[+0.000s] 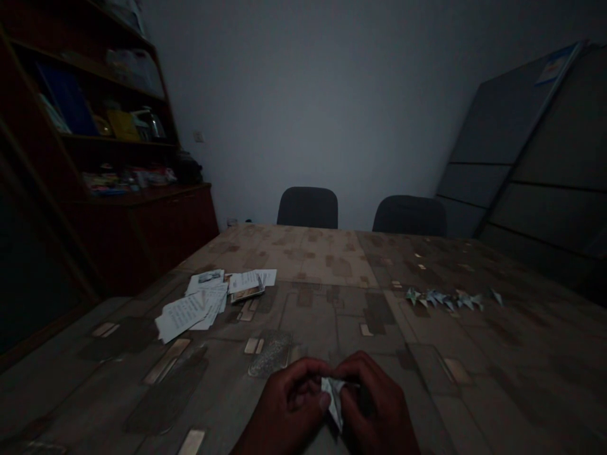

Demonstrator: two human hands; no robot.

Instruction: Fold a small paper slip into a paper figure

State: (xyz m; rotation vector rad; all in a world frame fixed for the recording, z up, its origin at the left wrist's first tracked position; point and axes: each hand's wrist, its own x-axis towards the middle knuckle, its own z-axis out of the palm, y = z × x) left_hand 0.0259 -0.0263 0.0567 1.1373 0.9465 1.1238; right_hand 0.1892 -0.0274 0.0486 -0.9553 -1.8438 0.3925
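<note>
Close to the table's near side, a small piece of folded white paper (334,399) is pinched between my two hands. My left hand (298,398) grips its left side, thumb in front and fingers curled behind. On the other side my right hand (372,401) holds it between thumb and fingers. The paper comes to a point at the bottom; part of it is covered by my fingers. Farther right on the table lies a row of several small folded paper pieces (443,299) with pointed tips.
Loose printed cards (190,313) are spread on the left of the patterned tablecloth (313,335), with more cards on a small stack (246,287) beside them. Two dark chairs (307,207) stand at the far edge. A wooden shelf cabinet (175,218) is at left.
</note>
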